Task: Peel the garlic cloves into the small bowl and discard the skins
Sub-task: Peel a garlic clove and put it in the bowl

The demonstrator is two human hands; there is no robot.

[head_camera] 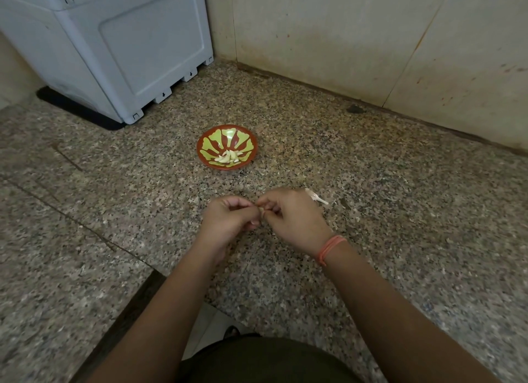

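Observation:
A small red bowl with a yellow-green pattern sits on the speckled granite counter, holding several peeled garlic cloves. Nearer to me, my left hand and my right hand meet fingertip to fingertip and pinch one small garlic clove between them; the clove is almost wholly hidden by the fingers. Just beyond my right hand lies a pale piece of garlic stem and skin on the counter. Small skin flakes lie to its right.
A grey plastic appliance stands at the back left on a black mat. A tiled wall closes the back and right of the counter. The counter's front edge runs diagonally at lower left.

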